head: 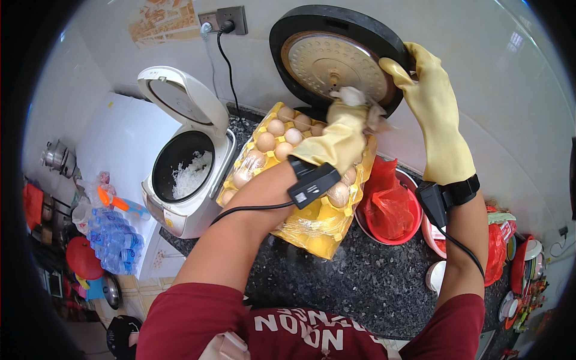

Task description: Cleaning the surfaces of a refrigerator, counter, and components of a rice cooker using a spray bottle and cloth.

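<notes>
Both my hands wear pale yellow rubber gloves. With the thumb on its inner side, my right hand [420, 74] grips the right rim of a black round lid [288, 27], apparently an electric cooker's. The lid's dimpled metal inner plate [333, 58] faces me and has brownish stains. My left hand [346, 119] holds a bunched pale cloth [351, 96] against the lower part of that plate; the cloth's edge is blurred. Under my left forearm is a yellow egg tray [310, 229], wrapped in clear film and holding several brown eggs [266, 141]. What supports the lid is hidden.
A white rice cooker [180, 220] stands open at left with cooked rice [193, 175] inside. Red plastic bags [389, 207] fill a basin right of the eggs. A black power cord [229, 72] hangs from the wall socket. Bottled water [114, 240] lies at far left.
</notes>
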`<state>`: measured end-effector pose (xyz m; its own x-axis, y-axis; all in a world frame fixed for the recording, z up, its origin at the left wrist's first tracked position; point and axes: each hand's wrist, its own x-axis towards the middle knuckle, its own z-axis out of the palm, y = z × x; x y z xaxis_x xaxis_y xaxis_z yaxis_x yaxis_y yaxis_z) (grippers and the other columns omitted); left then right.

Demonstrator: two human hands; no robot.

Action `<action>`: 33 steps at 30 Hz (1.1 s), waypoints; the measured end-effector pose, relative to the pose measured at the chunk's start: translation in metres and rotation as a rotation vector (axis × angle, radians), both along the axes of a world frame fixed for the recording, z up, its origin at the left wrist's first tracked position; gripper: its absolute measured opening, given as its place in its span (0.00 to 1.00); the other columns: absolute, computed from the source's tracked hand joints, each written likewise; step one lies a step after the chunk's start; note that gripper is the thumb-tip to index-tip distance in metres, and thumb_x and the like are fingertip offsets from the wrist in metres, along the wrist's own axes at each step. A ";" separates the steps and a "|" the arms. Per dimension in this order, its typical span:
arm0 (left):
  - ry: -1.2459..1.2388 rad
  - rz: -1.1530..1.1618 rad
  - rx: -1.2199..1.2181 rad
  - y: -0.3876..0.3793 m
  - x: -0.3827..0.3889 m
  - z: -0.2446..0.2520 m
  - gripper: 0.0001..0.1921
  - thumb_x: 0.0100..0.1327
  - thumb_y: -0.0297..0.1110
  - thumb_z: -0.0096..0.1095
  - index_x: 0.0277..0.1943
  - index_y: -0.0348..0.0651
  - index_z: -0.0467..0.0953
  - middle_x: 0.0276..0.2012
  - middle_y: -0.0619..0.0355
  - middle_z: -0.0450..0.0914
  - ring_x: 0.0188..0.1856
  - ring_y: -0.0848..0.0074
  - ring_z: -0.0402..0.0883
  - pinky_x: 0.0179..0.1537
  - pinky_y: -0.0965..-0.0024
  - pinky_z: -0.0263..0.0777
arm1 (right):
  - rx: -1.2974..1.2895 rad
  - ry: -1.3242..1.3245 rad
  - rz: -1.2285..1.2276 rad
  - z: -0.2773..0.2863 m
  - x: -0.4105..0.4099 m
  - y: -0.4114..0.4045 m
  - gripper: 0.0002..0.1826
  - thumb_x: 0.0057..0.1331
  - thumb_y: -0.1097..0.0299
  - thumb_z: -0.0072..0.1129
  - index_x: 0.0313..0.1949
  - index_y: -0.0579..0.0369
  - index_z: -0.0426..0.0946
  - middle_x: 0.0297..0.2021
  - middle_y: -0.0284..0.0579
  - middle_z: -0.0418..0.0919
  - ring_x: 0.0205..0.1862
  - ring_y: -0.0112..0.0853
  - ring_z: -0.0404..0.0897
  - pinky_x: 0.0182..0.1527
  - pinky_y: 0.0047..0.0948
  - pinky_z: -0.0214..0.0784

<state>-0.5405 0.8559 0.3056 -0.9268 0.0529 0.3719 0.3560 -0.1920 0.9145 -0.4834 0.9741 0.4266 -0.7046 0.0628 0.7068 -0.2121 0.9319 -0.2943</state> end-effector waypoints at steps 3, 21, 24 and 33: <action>-0.063 0.077 0.240 -0.025 -0.034 -0.005 0.09 0.77 0.36 0.52 0.45 0.43 0.78 0.39 0.58 0.81 0.35 0.70 0.81 0.37 0.61 0.79 | -0.016 -0.036 -0.022 0.001 -0.001 0.006 0.31 0.66 0.46 0.70 0.60 0.55 0.80 0.52 0.61 0.83 0.55 0.53 0.83 0.55 0.46 0.76; -0.108 -0.052 -0.075 -0.011 0.004 -0.005 0.13 0.79 0.42 0.49 0.50 0.45 0.77 0.40 0.57 0.82 0.35 0.70 0.81 0.36 0.59 0.78 | -0.104 -0.100 0.027 0.008 0.003 -0.004 0.26 0.66 0.53 0.71 0.57 0.57 0.81 0.49 0.56 0.85 0.51 0.49 0.84 0.52 0.42 0.76; -0.139 -0.101 -0.023 -0.018 0.000 0.000 0.14 0.79 0.43 0.49 0.51 0.45 0.77 0.41 0.56 0.82 0.36 0.69 0.82 0.37 0.59 0.78 | -0.136 -0.135 0.061 0.012 0.006 -0.008 0.25 0.66 0.53 0.71 0.55 0.58 0.82 0.48 0.56 0.85 0.49 0.48 0.85 0.51 0.42 0.76; -0.331 0.259 0.246 -0.083 -0.098 -0.024 0.17 0.79 0.46 0.47 0.55 0.45 0.78 0.43 0.54 0.83 0.38 0.68 0.83 0.38 0.57 0.79 | -0.059 -0.047 0.052 0.005 -0.005 0.002 0.29 0.66 0.49 0.71 0.55 0.60 0.81 0.48 0.57 0.85 0.50 0.50 0.84 0.51 0.42 0.76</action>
